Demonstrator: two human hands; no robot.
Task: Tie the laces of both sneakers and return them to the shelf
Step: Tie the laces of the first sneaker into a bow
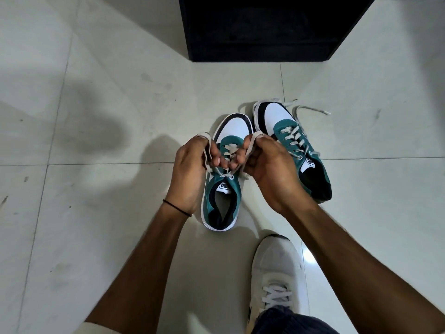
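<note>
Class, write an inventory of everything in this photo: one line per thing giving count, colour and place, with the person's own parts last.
sneakers: 2, teal, white and black, on the floor; near sneaker under the hands, far sneaker to its right
laces: pale grey; near laces held up in loops, far laces loose
shelf: 1, black, top of view
floor: pale tiles, throughout
white shoe: 1, worn, bottom right
trouser leg: 1, dark blue, bottom edge
wristband: 1, black, left wrist
left grip: 1, hand pinching one lace loop
right grip: 1, hand pinching the other loop
</note>
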